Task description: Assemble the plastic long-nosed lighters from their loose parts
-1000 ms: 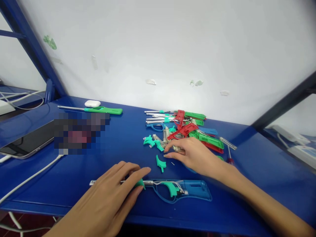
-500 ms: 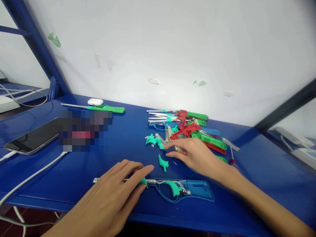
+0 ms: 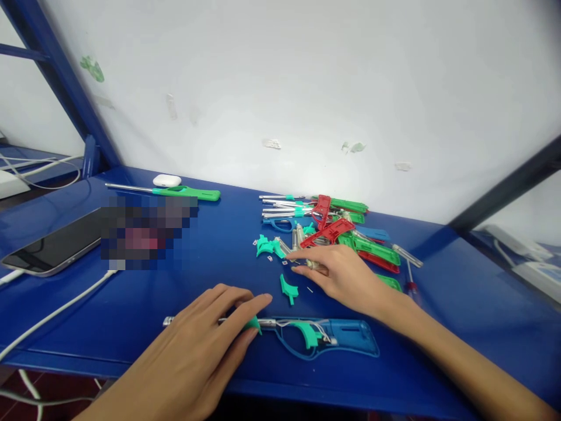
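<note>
A half-open blue lighter shell (image 3: 346, 339) with a teal trigger and metal tube lies near the front edge of the blue table (image 3: 219, 263). My left hand (image 3: 205, 345) rests flat on its metal tube, fingers pressing a small teal piece by the nozzle. My right hand (image 3: 346, 275) reaches forward with fingers stretched over small metal parts at the edge of a pile of red, green and blue lighter parts (image 3: 337, 228). A loose teal trigger piece (image 3: 288, 289) lies between my two hands.
A finished green lighter (image 3: 184, 193) and a white earbud case (image 3: 166, 180) lie at the back left. A phone (image 3: 52, 248) with a white cable (image 3: 56, 313) sits at the left. A white wall stands behind; blue frame bars rise at both sides.
My right hand's fingers have crept slightly left among the small parts at the pile's edge. My left hand has stayed on the lighter tube.
</note>
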`<state>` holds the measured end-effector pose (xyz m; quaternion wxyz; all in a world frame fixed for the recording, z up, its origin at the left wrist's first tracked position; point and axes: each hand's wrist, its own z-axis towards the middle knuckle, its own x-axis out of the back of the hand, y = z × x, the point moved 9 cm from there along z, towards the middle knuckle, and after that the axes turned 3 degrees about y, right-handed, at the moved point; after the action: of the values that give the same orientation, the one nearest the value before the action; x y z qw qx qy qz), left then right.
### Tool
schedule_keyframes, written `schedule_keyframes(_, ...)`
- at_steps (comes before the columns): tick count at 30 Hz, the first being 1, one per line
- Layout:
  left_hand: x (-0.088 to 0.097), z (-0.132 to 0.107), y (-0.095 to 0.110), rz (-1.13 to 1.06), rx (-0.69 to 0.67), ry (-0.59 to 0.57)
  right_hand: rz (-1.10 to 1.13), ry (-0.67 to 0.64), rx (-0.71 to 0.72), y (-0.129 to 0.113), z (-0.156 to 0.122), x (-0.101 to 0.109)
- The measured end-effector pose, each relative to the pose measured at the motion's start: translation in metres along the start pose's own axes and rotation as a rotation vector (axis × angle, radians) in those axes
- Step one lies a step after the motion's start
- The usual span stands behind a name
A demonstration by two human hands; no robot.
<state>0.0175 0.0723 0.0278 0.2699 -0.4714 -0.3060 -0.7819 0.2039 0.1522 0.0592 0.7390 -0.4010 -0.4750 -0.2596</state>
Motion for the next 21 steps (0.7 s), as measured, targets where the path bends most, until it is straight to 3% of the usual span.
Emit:
schedule_keyframes(10, 0.002, -0.001, 0.001, 0.006, -0.012, 0.032, -0.035, -0.003, 0.047, -0.006, 0.009, -0.012)
schedule_keyframes(17, 0.005, -0.001, -0.001, -0.015, 0.007, 0.034, 0.097, 0.034, -0.019, -0.006, 0.008, -0.006)
schedule_keyframes(21, 0.021, 0.002, 0.003, -0.055, 0.011, 0.183, 0.266, 0.07, -0.114, -0.015, 0.003, 0.006)
